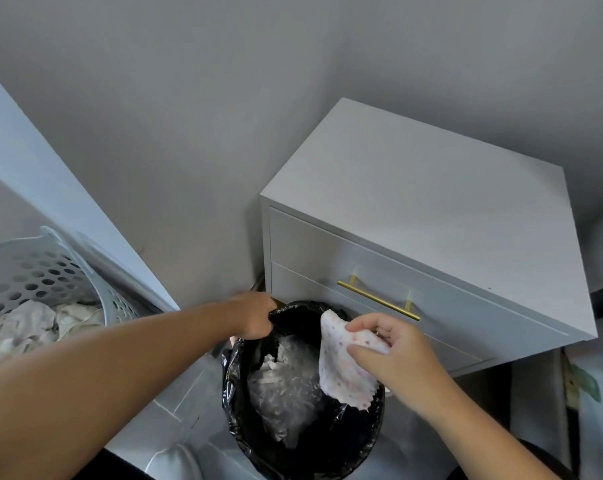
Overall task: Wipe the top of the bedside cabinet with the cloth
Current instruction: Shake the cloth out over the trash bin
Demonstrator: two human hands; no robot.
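Observation:
The white bedside cabinet (425, 206) stands against the grey wall at the right, its flat top bare, with a gold handle (379, 301) on the drawer front. My right hand (393, 355) pinches a white cloth with small pink dots (341, 368), which hangs over the open mouth of a bin lined with a black bag (251, 420). My left hand (253, 317) grips the bag's far rim and holds it open. Crumpled clear plastic and paper lie inside the bin.
A white perforated laundry basket (40, 275) with clothes in it sits at the left beside a pale panel. The bin stands on a grey tiled floor directly in front of the cabinet's drawers. A patterned fabric edge (591, 382) shows at the far right.

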